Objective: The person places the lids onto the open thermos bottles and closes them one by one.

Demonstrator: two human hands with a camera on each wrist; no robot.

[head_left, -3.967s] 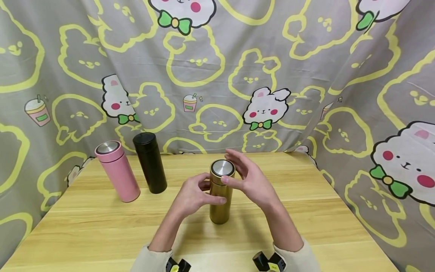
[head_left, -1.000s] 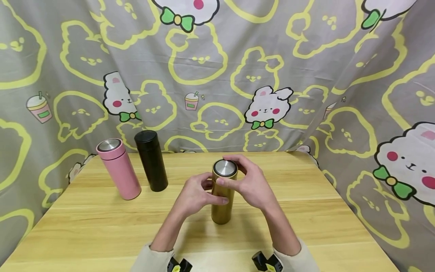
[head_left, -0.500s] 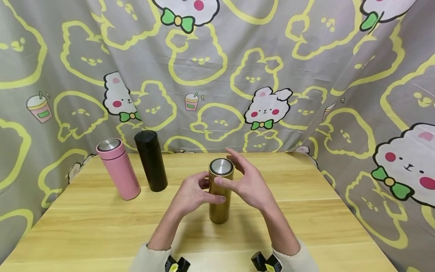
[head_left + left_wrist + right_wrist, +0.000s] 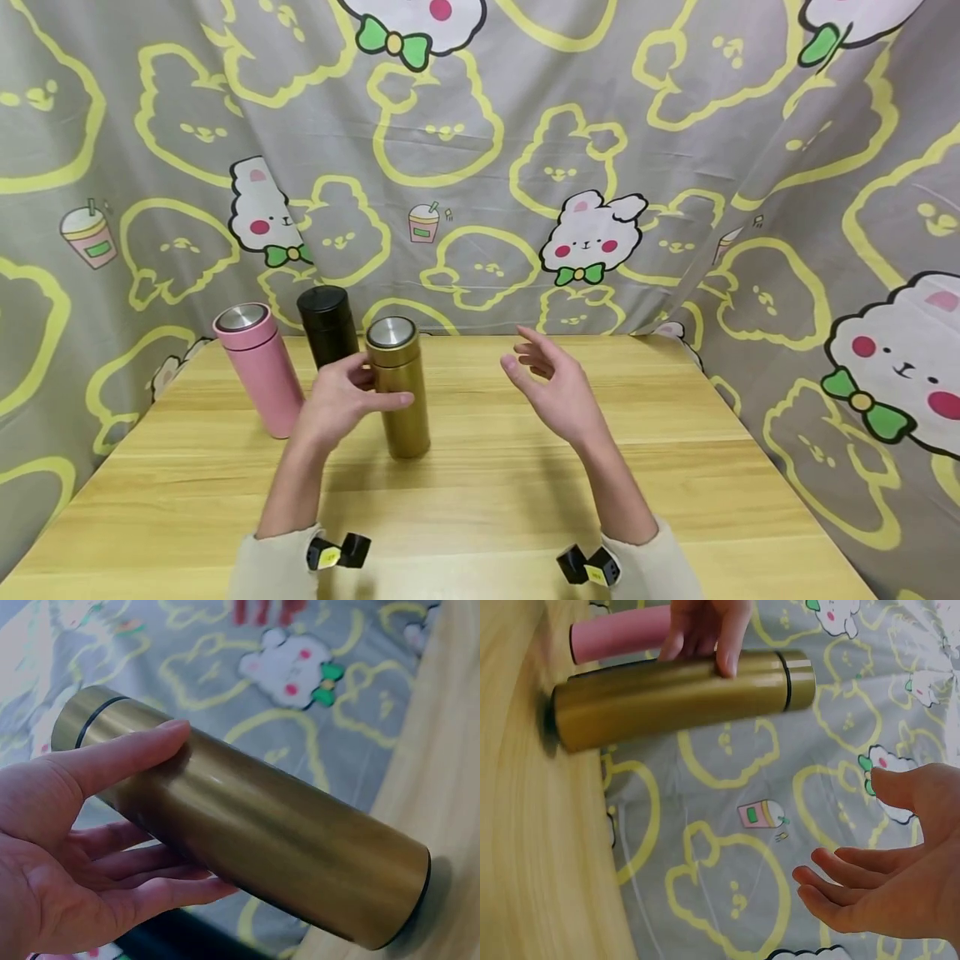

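My left hand point(image 4: 341, 406) grips a gold thermos flask point(image 4: 405, 400) round its upper body, the thumb lying across the near side. The flask is upright with its steel-topped lid on, its base at or just above the table; I cannot tell which. In the left wrist view the thumb and curled fingers lie below the lid seam of the gold flask point(image 4: 277, 832). My right hand point(image 4: 558, 392) hovers apart to the right, fingers loosely bent, holding nothing. Just behind my left hand stands a black thermos flask point(image 4: 327, 325), its lower part hidden.
A pink thermos flask point(image 4: 262, 371) stands on the left, beside the black one, partly behind my left hand. The wooden table point(image 4: 675, 467) ends at a patterned grey curtain point(image 4: 465, 192), which also runs along both sides.
My left hand has carried the gold flask left, towards the black and pink ones. My right hand has let go of its lid and stays at the right.
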